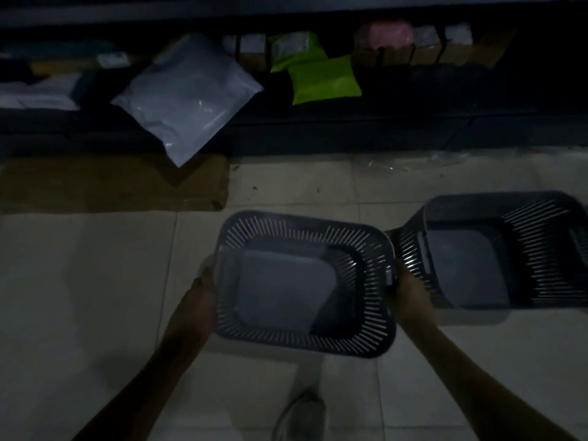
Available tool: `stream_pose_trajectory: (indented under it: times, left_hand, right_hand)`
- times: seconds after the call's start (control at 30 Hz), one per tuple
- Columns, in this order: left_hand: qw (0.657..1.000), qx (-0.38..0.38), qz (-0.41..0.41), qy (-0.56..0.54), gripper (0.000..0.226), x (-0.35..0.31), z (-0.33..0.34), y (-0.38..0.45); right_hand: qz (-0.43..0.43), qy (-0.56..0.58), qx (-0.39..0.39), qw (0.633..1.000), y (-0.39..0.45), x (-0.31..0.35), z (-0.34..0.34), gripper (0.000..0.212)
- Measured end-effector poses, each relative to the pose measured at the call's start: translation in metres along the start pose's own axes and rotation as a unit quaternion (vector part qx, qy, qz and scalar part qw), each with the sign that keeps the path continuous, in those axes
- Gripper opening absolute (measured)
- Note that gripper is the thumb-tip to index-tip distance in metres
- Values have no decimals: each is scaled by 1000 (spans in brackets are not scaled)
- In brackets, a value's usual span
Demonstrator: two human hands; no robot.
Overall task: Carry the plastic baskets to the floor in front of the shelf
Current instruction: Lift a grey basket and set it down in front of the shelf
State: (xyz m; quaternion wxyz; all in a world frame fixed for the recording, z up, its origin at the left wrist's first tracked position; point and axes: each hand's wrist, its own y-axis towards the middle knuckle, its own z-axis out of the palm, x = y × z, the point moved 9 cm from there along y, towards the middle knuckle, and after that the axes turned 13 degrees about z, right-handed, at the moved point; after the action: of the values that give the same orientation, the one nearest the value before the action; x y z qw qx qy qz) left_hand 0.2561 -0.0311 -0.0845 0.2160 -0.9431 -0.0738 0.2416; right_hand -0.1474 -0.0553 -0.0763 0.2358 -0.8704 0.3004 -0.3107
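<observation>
A grey slotted plastic basket (pixel 302 337) hangs just above the tiled floor in the middle of the dim head view. My left hand (pixel 203 284) grips its left rim and my right hand (pixel 405 283) grips its right rim. A second grey basket (pixel 506 249) sits on the floor at the right, its near corner touching or almost touching the held one. Both baskets are empty. The dark low shelf (pixel 318 135) runs across the top of the view, just beyond them.
On the shelf lie a large white plastic parcel (pixel 187 97), two lime-green parcels (pixel 324 81) and several cardboard boxes. A flat brown cardboard sheet (pixel 111 183) covers the floor at the left. My shoe (pixel 302 415) shows at the bottom edge.
</observation>
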Motion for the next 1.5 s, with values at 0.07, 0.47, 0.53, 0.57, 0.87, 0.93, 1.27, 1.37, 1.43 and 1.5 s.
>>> stream_pose_trajectory:
  times: [0.07, 0.47, 0.53, 0.57, 0.87, 0.93, 1.27, 1.37, 1.43, 1.5]
  left_hand:
    - [999, 11, -8, 40, 68, 2, 13, -1]
    - [996, 8, 8, 88, 71, -22, 9, -8]
    - [996, -21, 24, 85, 69, -42, -8, -6]
    - [996, -25, 37, 75, 68, -55, -16, -7]
    - [981, -5, 184, 66, 69, -214, -75, -10]
    - [976, 6, 204, 78, 69, -250, -83, -9]
    - [943, 121, 286, 119, 66, -393, 4, 15]
    - [935, 143, 299, 129, 66, -422, 49, 33]
    - [936, 141, 292, 141, 66, -437, 78, 55]
    - [939, 133, 280, 147, 64, -447, 105, 79]
  right_hand:
    - [0, -10, 19, 1000, 10, 2, 10, 47]
    - [-18, -21, 6, 1000, 13, 9, 7, 43]
    - [-41, 5, -11, 999, 1, 20, -8, 34]
    - [-57, 9, -22, 998, -7, 27, -17, 31]
    - [5, 66, -84, 994, -55, 40, -145, 56]
    - [26, 46, -83, 995, -59, 29, -174, 66]
    - [58, 12, -126, 990, -14, -72, -312, 72]
    - [64, 4, -106, 992, 31, -110, -325, 80]
    - [64, -3, -92, 994, 70, -133, -325, 83]
    - [66, -1, -91, 994, 110, -154, -323, 85]
